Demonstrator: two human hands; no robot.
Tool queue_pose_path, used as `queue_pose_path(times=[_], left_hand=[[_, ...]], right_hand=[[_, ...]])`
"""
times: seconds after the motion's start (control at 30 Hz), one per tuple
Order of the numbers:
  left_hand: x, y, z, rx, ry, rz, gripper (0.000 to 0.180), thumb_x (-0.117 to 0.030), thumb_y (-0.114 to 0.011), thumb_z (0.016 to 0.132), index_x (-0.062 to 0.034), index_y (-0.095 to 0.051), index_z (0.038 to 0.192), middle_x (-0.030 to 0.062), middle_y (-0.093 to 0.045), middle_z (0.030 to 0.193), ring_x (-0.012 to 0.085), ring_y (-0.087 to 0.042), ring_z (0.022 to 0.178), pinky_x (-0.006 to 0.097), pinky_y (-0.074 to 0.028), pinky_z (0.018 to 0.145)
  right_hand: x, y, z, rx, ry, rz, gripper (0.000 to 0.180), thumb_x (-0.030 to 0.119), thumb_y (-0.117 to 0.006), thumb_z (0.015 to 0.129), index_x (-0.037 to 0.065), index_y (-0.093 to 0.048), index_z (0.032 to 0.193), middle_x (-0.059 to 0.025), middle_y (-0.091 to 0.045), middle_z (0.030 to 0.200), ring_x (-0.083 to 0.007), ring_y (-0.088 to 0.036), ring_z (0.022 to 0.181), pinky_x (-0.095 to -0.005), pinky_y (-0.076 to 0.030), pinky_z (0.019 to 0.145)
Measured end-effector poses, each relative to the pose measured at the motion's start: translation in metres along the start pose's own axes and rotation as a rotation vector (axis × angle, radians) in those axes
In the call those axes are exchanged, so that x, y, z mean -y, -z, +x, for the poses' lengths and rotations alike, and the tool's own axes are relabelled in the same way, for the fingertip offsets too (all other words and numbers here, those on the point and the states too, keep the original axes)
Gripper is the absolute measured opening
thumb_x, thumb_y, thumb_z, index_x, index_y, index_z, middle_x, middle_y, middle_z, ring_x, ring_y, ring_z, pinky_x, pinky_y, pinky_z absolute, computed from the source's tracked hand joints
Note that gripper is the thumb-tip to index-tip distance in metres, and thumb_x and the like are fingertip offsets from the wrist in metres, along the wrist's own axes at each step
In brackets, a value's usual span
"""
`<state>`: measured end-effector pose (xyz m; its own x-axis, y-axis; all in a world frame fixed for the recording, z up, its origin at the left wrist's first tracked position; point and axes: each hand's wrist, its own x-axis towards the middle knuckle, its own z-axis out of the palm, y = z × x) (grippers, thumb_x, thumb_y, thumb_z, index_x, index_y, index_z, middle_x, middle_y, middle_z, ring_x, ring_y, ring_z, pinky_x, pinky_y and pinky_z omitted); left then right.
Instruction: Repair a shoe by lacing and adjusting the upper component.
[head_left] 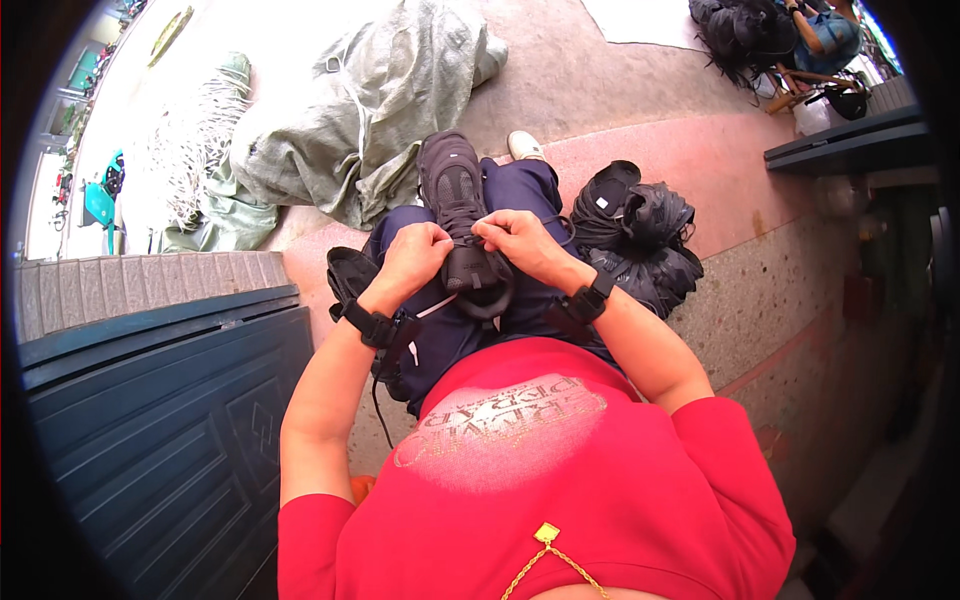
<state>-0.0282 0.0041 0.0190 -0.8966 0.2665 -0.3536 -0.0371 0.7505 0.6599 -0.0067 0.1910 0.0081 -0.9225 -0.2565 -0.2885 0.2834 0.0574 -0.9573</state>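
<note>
Here, we have a black-and-grey lace-up sneaker (450, 185) lying along our lap, on navy-blue fabric trousers (535, 190), its toe pointing away from us. Over its tongue, our bare left hand (420, 252) and right hand (522, 243) each pinch the thin dark shoelace (461, 216), fingertips narrowed together. A crumpled black plastic bag (658, 278) rests near our right leg; ahead lies a bulky grey-green woven sack (325, 130).

Upside-down printed lettering (500, 424) across the red shirt (600, 490), its smaller line seemingly illegible.
</note>
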Motion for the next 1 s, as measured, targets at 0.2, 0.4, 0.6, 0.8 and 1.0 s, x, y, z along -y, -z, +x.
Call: queue_pose_path(times=[0.2,0.4,0.6,0.8,1.0], left_hand=[[-0.005,-0.003,0.006,-0.051,0.005,0.166,0.018,-0.018,-0.055,0.074,-0.0019,-0.062,0.074,0.0190,-0.061,0.077,0.0336,-0.059,0.077,0.040,-0.046,0.070],[-0.004,-0.006,0.007,-0.021,0.239,-0.060,0.017,-0.016,-0.055,0.072,-0.0006,-0.062,0.072,0.0167,-0.061,0.069,0.0266,-0.061,0.068,0.037,-0.046,0.063],[-0.001,-0.014,0.007,-0.073,0.336,-0.308,0.019,-0.013,-0.054,0.071,0.0035,-0.062,0.074,0.0119,-0.059,0.061,0.0173,-0.057,0.057,0.032,-0.043,0.053],[-0.003,-0.023,0.006,-0.069,0.306,-0.314,0.020,-0.016,-0.056,0.072,0.0033,-0.061,0.072,0.0139,-0.061,0.063,0.0223,-0.059,0.058,0.034,-0.046,0.056],[-0.010,-0.026,-0.005,-0.202,-0.375,0.378,0.013,-0.010,-0.057,0.073,0.0022,-0.060,0.075,0.0175,-0.061,0.074,0.0357,-0.058,0.069,0.037,-0.047,0.065]], right_hand=[[-0.001,0.001,0.001,0.027,-0.012,0.019,0.022,0.017,-0.055,0.084,-0.003,-0.062,0.089,-0.0018,-0.057,0.068,-0.0069,-0.050,0.063,-0.0215,-0.040,0.056],[-0.002,0.002,0.001,0.045,-0.014,0.037,0.022,0.018,-0.055,0.084,-0.003,-0.062,0.088,-0.0013,-0.057,0.068,-0.0065,-0.050,0.063,-0.0214,-0.040,0.056],[0.000,0.005,0.002,0.119,-0.050,0.006,0.023,0.018,-0.054,0.086,-0.002,-0.062,0.094,-0.0006,-0.059,0.079,-0.0050,-0.050,0.068,-0.0192,-0.042,0.062],[0.001,0.005,0.001,0.105,-0.067,0.081,0.021,0.017,-0.054,0.086,-0.001,-0.062,0.094,-0.0005,-0.059,0.079,-0.0053,-0.051,0.068,-0.0191,-0.042,0.062],[0.008,0.006,0.012,0.132,0.072,0.036,0.019,0.014,-0.055,0.082,-0.003,-0.062,0.084,-0.0021,-0.059,0.067,-0.0069,-0.050,0.061,-0.0217,-0.042,0.057]])
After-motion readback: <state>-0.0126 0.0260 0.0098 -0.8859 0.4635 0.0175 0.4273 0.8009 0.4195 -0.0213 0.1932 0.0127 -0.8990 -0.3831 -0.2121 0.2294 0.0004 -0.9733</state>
